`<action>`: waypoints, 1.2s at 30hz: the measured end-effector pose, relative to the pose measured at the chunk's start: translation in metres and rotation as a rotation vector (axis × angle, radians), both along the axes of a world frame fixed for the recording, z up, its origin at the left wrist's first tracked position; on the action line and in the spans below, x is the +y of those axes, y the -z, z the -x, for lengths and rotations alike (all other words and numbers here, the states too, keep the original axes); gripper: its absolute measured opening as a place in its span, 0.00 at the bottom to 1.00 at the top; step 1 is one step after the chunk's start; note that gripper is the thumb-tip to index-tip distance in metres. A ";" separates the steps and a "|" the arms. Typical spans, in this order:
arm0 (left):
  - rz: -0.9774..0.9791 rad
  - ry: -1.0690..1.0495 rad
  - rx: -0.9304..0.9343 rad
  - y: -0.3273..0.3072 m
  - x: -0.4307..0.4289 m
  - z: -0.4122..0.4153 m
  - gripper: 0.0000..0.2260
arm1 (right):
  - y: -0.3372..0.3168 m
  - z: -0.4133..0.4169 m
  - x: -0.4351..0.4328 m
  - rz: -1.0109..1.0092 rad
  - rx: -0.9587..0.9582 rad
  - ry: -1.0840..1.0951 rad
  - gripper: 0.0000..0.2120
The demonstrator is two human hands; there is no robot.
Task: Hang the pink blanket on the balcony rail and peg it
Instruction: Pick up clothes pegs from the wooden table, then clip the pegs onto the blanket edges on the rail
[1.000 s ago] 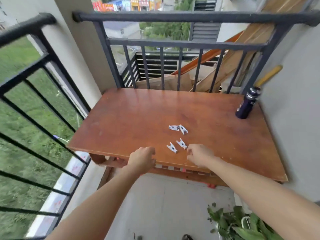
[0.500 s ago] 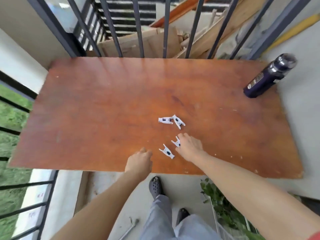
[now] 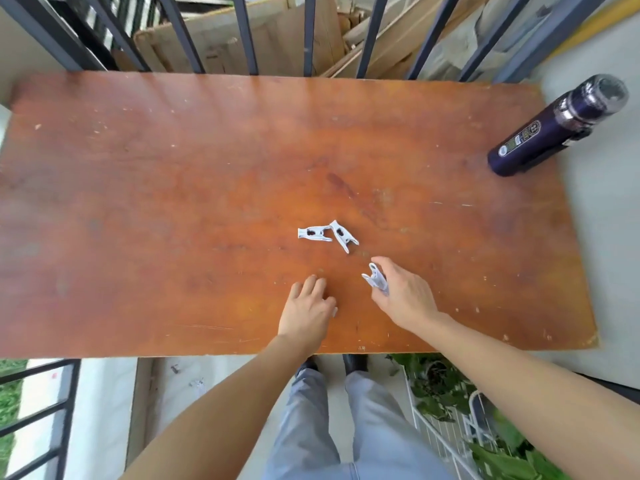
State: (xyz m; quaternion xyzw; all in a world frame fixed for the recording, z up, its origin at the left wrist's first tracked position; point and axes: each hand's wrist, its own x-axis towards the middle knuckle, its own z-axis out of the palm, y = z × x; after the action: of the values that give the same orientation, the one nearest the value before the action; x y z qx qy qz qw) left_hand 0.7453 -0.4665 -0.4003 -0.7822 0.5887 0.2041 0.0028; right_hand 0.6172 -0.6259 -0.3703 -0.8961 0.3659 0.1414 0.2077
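Observation:
My right hand (image 3: 401, 299) pinches a white peg (image 3: 375, 279) just above the brown wooden table (image 3: 173, 202), near its front edge. Left of it, my left hand (image 3: 306, 311) lies palm down on the table with its fingers curled over a second peg; only a white sliver (image 3: 335, 311) shows by the thumb. Two more white pegs (image 3: 327, 234) lie touching each other on the table just beyond both hands. The dark balcony rail bars (image 3: 244, 32) stand behind the table's far edge. No pink blanket is in view.
A dark blue flask (image 3: 554, 129) stands at the table's far right corner by the wall. Cardboard and planks (image 3: 242, 39) lie beyond the bars. A white wire basket with green leaves (image 3: 450, 407) sits on the floor at my right. More railing (image 3: 34, 420) runs along the left.
The camera has tilted down over the table. My right hand has lifted one peg off the table, and my left hand has slid forward onto the other near peg.

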 end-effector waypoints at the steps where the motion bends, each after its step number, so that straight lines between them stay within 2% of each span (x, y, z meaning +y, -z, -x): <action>1: 0.042 -0.021 -0.001 0.002 0.002 0.001 0.08 | -0.001 0.001 0.001 -0.022 -0.027 -0.012 0.26; 4: 0.109 -0.100 -0.003 0.000 0.017 0.003 0.04 | -0.006 -0.002 0.005 -0.059 -0.105 -0.088 0.25; 9: 0.128 -0.408 0.066 -0.033 0.063 0.017 0.04 | -0.031 -0.026 0.016 -0.134 -0.200 -0.276 0.18; 12: 0.092 -0.686 0.108 -0.062 0.104 0.029 0.04 | -0.055 -0.049 0.038 -0.157 -0.244 -0.411 0.20; 16: 0.077 -0.970 0.052 -0.097 0.168 0.047 0.07 | -0.086 -0.082 0.092 -0.198 -0.236 -0.630 0.25; 20: 0.082 -1.186 -0.074 -0.134 0.247 0.068 0.14 | -0.116 -0.104 0.174 -0.261 -0.277 -0.842 0.25; 28: 0.208 -1.458 -0.279 -0.217 0.424 0.143 0.16 | -0.169 -0.100 0.394 -0.347 -0.370 -1.221 0.20; 33: 0.256 -1.470 -0.547 -0.293 0.529 0.198 0.14 | -0.211 -0.079 0.542 -0.529 -0.478 -1.364 0.19; 36: 0.259 -1.484 -0.636 -0.328 0.563 0.229 0.11 | -0.238 -0.063 0.610 -0.605 -0.518 -1.441 0.17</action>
State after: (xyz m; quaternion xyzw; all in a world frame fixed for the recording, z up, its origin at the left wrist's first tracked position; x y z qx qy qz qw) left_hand 0.5163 0.0967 -0.0728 -0.9830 -0.0925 -0.1485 -0.0565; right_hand 0.6803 -0.0159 -0.1328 -0.8206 -0.4124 0.1212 0.3765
